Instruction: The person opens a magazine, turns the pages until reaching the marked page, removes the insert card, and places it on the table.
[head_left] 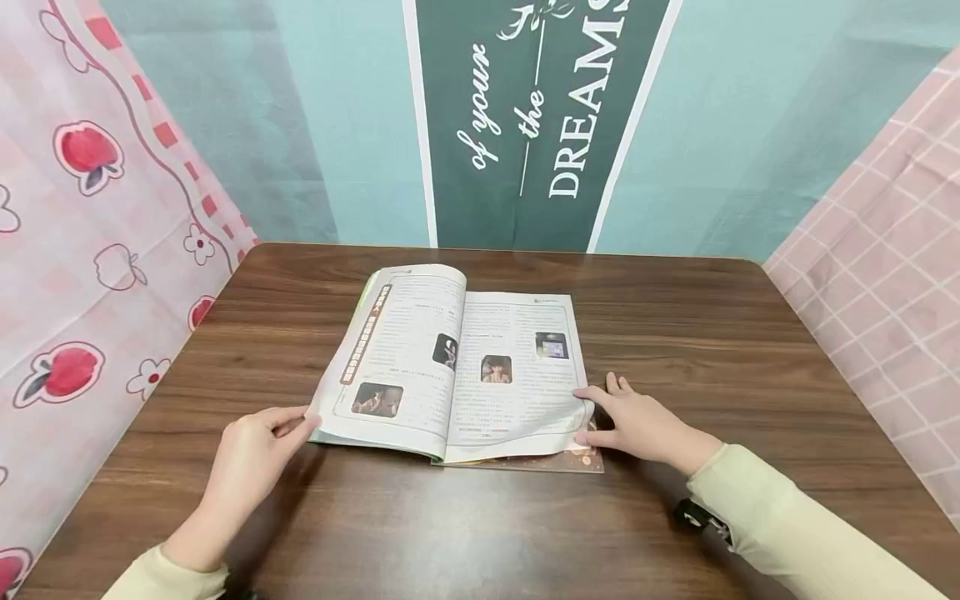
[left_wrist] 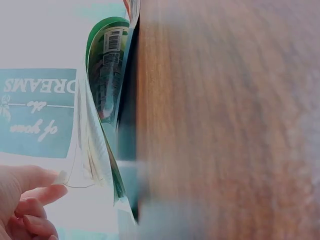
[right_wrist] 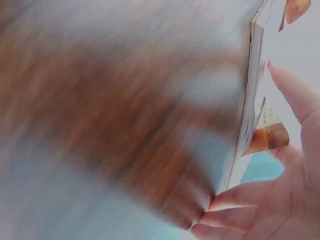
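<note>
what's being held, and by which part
The left hand pinches the open magazine by its lower left page corner; the right hand touches its right edge, grip unclear.

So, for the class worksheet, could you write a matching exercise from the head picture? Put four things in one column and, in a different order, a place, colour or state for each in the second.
Column one
1. left hand
2. table
3. magazine
4. right hand

Column two
A. lying open
B. at the lower part of the magazine's right edge
C. brown, with a wood grain
D. at the magazine's lower left corner

Right pairs
1-D
2-C
3-A
4-B
</note>
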